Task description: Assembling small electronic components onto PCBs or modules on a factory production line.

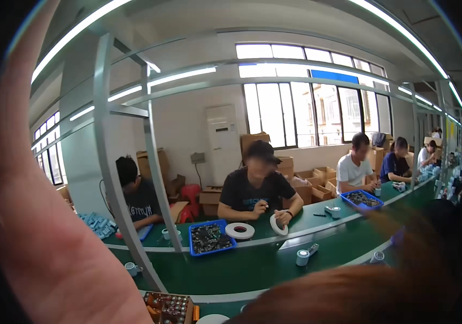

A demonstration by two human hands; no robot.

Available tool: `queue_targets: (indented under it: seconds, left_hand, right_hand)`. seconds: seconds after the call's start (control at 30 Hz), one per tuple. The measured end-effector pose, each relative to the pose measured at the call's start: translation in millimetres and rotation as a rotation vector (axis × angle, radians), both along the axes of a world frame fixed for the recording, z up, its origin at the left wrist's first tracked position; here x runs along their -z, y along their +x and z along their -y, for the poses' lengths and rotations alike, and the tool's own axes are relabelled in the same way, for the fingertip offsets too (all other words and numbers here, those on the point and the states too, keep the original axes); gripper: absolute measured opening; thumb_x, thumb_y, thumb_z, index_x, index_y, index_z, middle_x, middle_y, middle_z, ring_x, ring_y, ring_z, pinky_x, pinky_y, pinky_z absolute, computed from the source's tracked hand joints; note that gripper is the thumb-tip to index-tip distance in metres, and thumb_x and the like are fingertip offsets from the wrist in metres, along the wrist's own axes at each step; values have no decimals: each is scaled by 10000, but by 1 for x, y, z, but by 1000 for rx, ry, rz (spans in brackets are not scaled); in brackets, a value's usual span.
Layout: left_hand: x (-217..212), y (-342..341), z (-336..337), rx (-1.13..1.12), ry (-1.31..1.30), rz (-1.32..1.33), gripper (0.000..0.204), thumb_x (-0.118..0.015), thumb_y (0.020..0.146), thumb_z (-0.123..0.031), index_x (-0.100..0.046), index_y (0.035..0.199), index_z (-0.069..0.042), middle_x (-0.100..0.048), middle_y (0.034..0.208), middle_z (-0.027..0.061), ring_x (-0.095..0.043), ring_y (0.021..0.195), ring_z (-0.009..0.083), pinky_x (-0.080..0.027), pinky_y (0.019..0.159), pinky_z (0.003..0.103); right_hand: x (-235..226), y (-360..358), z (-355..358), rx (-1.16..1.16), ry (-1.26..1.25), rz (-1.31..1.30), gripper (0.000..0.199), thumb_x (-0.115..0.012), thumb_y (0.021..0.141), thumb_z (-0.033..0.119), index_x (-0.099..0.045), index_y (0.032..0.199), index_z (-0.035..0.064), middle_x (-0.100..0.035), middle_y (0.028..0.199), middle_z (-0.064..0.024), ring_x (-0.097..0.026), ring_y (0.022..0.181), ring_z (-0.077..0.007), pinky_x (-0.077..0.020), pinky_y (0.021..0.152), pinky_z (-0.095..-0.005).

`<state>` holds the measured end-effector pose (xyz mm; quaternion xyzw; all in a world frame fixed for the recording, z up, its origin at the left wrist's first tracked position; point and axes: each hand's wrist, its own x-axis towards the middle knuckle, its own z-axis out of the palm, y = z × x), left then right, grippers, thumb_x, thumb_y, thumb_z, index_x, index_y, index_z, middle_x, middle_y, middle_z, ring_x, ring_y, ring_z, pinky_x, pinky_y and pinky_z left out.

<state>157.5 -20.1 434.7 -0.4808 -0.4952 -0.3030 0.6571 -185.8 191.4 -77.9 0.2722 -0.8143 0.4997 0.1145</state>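
The left hand (42, 227) is raised right against the camera, a blurred slab filling the left of the view, one finger (28, 70) stretched up toward the top edge; it holds nothing that shows, and whether the other fingers are spread or curled I cannot tell. The right hand (360, 294) is a blurred mass along the lower edge, its fingers impossible to read. Between the two, just beside the left hand's lower edge, sits an orange tray of small parts (170, 308). Beyond it runs the green conveyor belt (241, 267), carrying a small tape dispenser (305, 254). Across the belt a seated person (258, 191) handles a white tape roll (277, 224), beside a blue bin (210, 237).
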Motion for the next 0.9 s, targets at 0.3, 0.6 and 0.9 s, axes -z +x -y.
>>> queue_targets:
  seconds: [0.3, 0.6, 0.9]
  left_hand:
    - [25, -15, -7, -62, -4, 107, 559, -691, 884, -252, -548, 1394, -71, -566, 1350, 218, -517, 1275, 387, -492, 978, 479]
    - [89, -49, 15, -26, -5, 311, 520, -667, 906, -234, -557, 1397, -103, -578, 1331, 214, -521, 1263, 393, -484, 995, 493]
    - [151, -21, 5, -4, -38, 441, 486, -643, 928, -216, -566, 1401, -134, -590, 1313, 209, -524, 1251, 399, -476, 1012, 507]
  right_hand:
    - [-20, 13, -20, 60, -19, -28, 206, -651, 927, 205, -651, 981, 6, -674, 803, -233, -663, 769, -435, -505, 678, -474]
    - [-15, 11, -30, 47, 3, -20, 230, -669, 904, 205, -603, 837, -4, -637, 736, -231, -618, 717, -450, -467, 626, -481]
    - [-21, 4, -12, 51, 114, 55, 212, -657, 916, 254, -670, 944, 44, -684, 812, -204, -662, 797, -417, -511, 695, -487]
